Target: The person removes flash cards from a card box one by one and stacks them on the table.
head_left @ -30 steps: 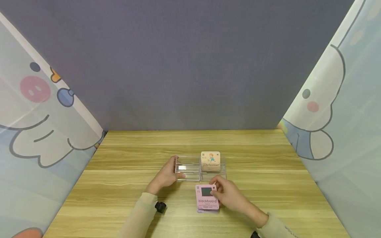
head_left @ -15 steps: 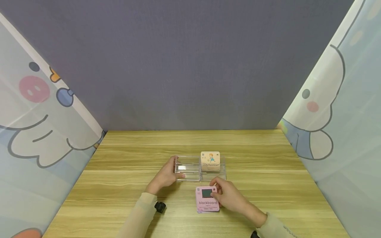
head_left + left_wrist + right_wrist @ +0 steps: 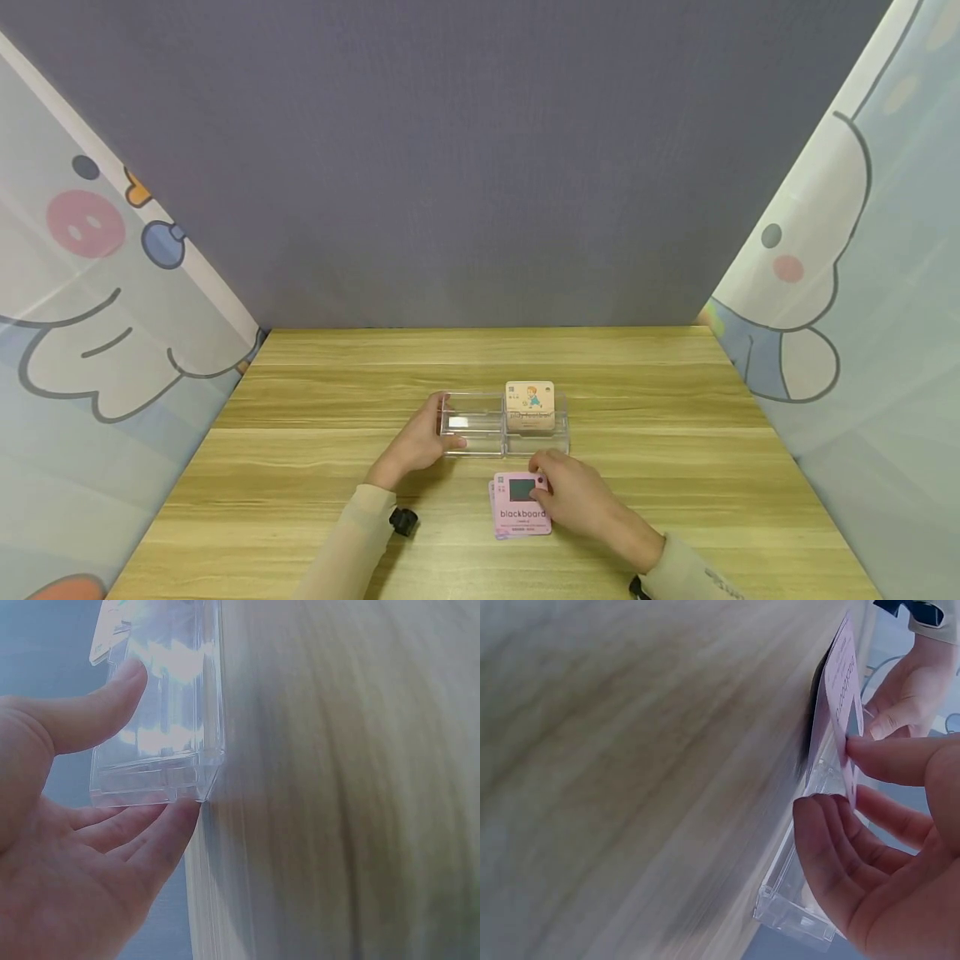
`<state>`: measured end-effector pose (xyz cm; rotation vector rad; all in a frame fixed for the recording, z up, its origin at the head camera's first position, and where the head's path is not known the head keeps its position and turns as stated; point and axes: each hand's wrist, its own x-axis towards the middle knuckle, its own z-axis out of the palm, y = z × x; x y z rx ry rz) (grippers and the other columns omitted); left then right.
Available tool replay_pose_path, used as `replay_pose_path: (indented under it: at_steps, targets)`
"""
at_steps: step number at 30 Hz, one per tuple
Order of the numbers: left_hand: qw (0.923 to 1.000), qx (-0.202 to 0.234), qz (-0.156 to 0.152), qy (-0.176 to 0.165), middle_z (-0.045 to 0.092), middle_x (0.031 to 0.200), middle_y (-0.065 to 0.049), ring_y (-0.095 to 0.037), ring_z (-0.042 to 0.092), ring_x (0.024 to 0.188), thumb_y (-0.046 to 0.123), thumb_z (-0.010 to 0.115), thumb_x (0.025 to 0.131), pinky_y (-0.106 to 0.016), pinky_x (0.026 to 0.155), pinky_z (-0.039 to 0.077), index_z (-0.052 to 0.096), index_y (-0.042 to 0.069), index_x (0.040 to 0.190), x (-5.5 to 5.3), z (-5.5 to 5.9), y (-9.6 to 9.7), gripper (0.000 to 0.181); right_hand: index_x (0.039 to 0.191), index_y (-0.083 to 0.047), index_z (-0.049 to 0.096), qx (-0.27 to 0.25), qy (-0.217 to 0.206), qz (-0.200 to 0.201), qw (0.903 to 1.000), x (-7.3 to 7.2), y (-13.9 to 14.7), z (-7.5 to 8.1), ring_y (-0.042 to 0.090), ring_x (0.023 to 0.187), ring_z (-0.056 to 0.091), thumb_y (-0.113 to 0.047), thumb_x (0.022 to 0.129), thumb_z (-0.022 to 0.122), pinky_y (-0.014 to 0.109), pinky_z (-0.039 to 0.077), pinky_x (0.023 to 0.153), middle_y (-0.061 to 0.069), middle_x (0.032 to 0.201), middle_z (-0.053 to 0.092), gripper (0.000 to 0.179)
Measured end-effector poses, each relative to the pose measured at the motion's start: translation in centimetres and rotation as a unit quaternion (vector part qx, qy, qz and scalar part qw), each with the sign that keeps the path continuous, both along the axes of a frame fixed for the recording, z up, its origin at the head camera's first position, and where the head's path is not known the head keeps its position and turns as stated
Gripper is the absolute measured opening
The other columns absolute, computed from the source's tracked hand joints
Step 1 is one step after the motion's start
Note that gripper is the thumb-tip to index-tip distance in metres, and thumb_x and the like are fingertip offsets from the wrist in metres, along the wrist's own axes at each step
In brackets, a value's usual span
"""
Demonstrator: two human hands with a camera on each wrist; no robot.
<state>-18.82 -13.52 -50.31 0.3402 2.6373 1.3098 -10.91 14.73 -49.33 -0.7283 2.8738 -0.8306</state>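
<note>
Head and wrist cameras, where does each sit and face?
Head: on the head, facing forward and down over the table; left hand and right hand show.
Left wrist: worn there, facing the left hand gripping the clear organizer.
Right wrist: worn there, facing the right hand pinching the pink card.
Head and right wrist share both hands.

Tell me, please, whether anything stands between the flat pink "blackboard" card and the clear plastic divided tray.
Only the right hand, pinching the flat pink card at its upper right; nothing else visible stands between it and the clear plastic tray.
</note>
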Motion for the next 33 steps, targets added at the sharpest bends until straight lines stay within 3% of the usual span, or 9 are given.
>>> replay_pose_path:
  at_steps: [7,17,33]
  targets:
    - [1.0,0.0,-0.004,0.001,0.057,0.131,-0.019,-0.037,0.059,0.117,0.019,0.083,0.085,-0.054,0.102,0.049,0.032,-0.005,0.151,-0.02,-0.02,0.03,0.087,0.105,-0.005,0.071,0.043,0.033,0.009,0.9985,0.03,-0.19,0.12,0.004,0.067,0.045,-0.014,0.085,0.081,0.018,0.04,0.053,-0.003,0.085,0.058,0.023]
    - [1.0,0.0,0.002,-0.003,0.057,0.134,-0.016,-0.036,0.058,0.118,0.018,0.083,0.086,-0.053,0.102,0.049,0.032,-0.003,0.152,-0.06,0.07,0.06,0.085,0.099,-0.006,0.071,0.073,0.047,0.008,0.9962,0.03,-0.37,0.05,0.006,0.067,0.044,-0.014,0.081,0.083,0.019,0.039,0.051,-0.004,0.082,0.055,0.024]
    - [1.0,-0.003,0.005,-0.008,0.056,0.135,-0.018,-0.037,0.057,0.121,0.018,0.082,0.087,-0.053,0.105,0.048,0.03,-0.003,0.153,0.05,0.22,0.19,0.086,0.091,-0.009,0.068,0.082,0.047,0.001,0.9955,-0.21,-0.2,-0.41,0.005,0.063,0.041,-0.019,0.079,0.086,0.019,0.037,0.049,-0.008,0.075,0.047,0.024]
